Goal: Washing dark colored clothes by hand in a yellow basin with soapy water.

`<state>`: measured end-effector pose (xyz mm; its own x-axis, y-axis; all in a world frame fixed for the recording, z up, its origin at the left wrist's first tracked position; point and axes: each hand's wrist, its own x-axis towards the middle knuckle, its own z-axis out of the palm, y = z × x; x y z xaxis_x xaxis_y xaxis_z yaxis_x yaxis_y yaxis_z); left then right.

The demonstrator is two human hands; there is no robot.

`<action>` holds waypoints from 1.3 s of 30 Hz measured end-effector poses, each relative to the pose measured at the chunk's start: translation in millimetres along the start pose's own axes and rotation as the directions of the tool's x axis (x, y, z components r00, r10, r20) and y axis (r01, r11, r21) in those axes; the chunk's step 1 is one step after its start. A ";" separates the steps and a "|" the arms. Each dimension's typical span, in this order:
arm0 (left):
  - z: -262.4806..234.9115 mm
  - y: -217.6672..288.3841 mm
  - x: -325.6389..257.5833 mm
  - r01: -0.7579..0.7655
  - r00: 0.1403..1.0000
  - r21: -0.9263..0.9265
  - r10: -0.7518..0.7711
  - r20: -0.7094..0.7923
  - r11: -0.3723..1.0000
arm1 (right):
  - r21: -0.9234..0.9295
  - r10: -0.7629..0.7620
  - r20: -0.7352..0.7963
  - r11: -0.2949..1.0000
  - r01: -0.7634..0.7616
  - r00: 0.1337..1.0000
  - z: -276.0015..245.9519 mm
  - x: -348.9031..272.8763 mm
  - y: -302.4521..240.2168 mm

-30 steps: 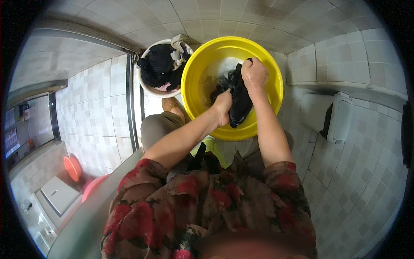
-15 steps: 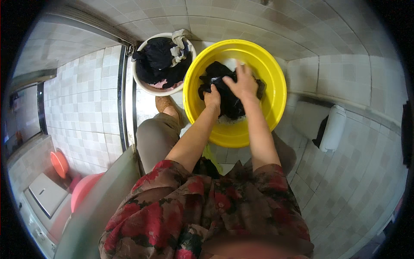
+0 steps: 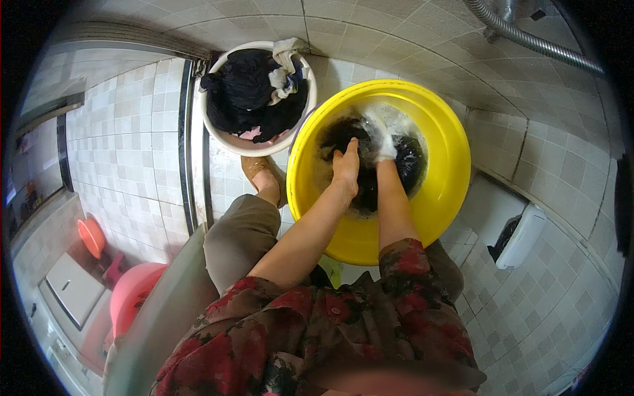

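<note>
Round yellow plastic basin, floor-standing, holding soapy water and dark wet garment.
Left hand fingers together, pressing garment; right hand foam-covered, fingers' state cannot be told.

Light: bright, even, soft shadows.
Blur: right hand smeared white by motion.
Edges: tile lines bend, corners black.

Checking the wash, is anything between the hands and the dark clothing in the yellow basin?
Nothing visible. The left hand lies directly on the dark clothing in the yellow basin. The right hand is on it too, covered in white suds.
</note>
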<state>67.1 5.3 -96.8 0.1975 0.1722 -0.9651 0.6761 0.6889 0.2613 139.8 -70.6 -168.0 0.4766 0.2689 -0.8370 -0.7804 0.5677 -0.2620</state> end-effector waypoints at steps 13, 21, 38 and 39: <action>6.4 15.6 10.8 0.131 0.833 -0.534 0.199 0.516 0.835 | -0.895 -0.308 0.355 0.162 0.417 0.883 48.5 -185.2 -24.7; -14.0 -5.3 -22.4 0.230 0.840 -0.433 0.047 0.540 0.871 | -0.762 -0.299 0.600 -0.495 0.417 0.742 89.4 -193.0 27.7; 30.1 -26.2 -13.0 0.392 0.789 -0.236 -0.193 0.584 0.889 | -0.839 -0.683 0.319 -0.526 -0.140 0.657 40.6 -74.7 -72.2; 25.5 -18.9 -18.7 0.338 0.837 -0.238 -0.176 0.518 0.910 | -0.859 -0.699 0.339 -0.503 -0.096 0.630 40.3 -74.2 -76.7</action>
<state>68.8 -28.9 -83.3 0.4141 -0.3414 -0.8438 0.5134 0.8531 -0.0932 180.6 -102.7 -66.4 0.9827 0.0361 -0.1816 -0.0010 -0.9798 -0.2002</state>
